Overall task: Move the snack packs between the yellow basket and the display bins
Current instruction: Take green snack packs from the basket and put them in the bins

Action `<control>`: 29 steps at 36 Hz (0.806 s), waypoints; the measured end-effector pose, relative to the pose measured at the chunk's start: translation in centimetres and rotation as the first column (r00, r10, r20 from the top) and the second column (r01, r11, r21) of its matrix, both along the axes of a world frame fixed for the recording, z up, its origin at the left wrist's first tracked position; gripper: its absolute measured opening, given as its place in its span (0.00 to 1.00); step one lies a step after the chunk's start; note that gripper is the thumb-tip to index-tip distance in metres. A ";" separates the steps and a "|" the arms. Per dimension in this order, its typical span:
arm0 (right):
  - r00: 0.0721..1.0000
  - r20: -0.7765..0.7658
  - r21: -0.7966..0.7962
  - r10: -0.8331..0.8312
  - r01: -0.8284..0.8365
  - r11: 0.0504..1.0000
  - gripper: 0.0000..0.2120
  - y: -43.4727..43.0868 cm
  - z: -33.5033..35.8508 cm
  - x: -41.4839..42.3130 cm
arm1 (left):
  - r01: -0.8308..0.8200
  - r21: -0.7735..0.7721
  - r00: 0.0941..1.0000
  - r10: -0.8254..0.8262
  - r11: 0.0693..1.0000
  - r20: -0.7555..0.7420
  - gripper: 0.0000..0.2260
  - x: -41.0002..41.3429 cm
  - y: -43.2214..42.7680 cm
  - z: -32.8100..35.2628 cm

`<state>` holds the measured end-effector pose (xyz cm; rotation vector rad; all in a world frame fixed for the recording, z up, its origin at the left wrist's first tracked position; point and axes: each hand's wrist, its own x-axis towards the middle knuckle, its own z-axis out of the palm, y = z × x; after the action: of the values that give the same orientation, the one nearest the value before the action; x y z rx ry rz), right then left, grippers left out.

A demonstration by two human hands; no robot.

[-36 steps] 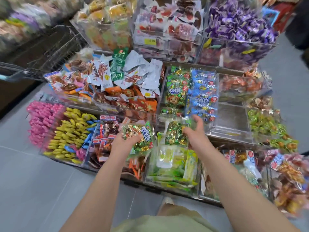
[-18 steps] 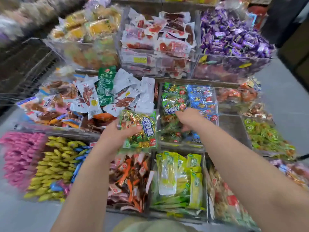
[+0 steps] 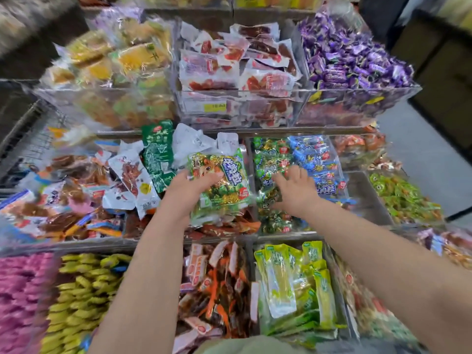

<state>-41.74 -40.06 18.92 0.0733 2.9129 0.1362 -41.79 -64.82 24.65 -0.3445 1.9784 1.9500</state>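
My left hand (image 3: pixel 189 190) grips a stack of green snack packs (image 3: pixel 222 185) printed with a cartoon face and blue lettering, holding it over the divider beside the middle-row bin. My right hand (image 3: pixel 293 192) reaches into that clear bin (image 3: pixel 343 175), which holds matching green packs (image 3: pixel 270 159) on the left and blue packs (image 3: pixel 314 157) on the right. Its fingers are spread and lie on the green packs there; no curl round a pack shows. The yellow basket is out of view.
Clear bins surround this one: white and green pouches (image 3: pixel 153 159) to the left, purple candies (image 3: pixel 352 62) and red-white packs (image 3: pixel 240 62) on the upper tier, yellow-green pouches (image 3: pixel 288 284), orange sticks (image 3: pixel 217 282) and yellow candies (image 3: pixel 81 290) in front. A wire cart (image 3: pixel 28 129) stands far left.
Both hands have moved up and away from the front row to the middle row. My left hand carried the green packs along, and my right hand came down onto the green packs in the bin.
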 end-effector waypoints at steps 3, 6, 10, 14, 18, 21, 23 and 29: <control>0.967 -0.092 0.058 0.238 -0.233 0.971 0.31 0.3 -1.2 -0.2 | 0.008 0.001 1.000 -0.008 1.000 0.007 0.56 -0.7 0.2 -0.3; 0.949 -0.114 0.135 0.293 -0.278 0.951 0.27 0.9 -1.8 -0.8 | 0.009 -0.004 1.000 -0.009 1.000 0.001 0.54 -1.2 0.3 -0.8; 0.974 -0.201 0.063 0.103 -0.093 0.994 0.27 0.9 -2.0 -2.0 | -0.014 0.000 1.000 0.014 1.000 0.000 0.51 -1.5 0.1 -1.5; 0.981 -0.023 0.052 0.194 -0.193 0.980 0.42 0.0 -3.3 -2.3 | -0.023 0.008 1.000 0.023 1.000 -0.011 0.51 -1.4 0.0 -1.8; 0.969 0.040 0.176 0.243 -0.247 0.953 0.48 0.0 -3.7 -2.9 | -0.023 -0.014 1.000 0.023 1.000 0.001 0.51 -1.6 -0.1 -2.1; 0.974 0.007 0.194 0.228 -0.225 0.955 0.42 -0.1 -3.9 -3.5 | -0.024 -0.027 1.000 0.024 0.999 0.001 0.52 -1.9 -0.1 -2.3; 0.978 -0.023 0.184 0.206 -0.198 0.963 0.43 -0.3 -4.1 -4.0 | -0.020 -0.032 1.000 0.020 0.999 0.000 0.53 -2.1 0.0 -2.4; 0.993 -0.065 0.132 0.098 -0.089 0.987 0.47 -1.4 -5.3 -4.7 | -0.021 -0.058 1.000 0.021 0.998 0.007 0.51 -2.6 0.7 -2.3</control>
<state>-46.40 -41.45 13.67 -0.0385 2.9769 0.3437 -44.37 -64.08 22.39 -0.3880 2.0370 1.9043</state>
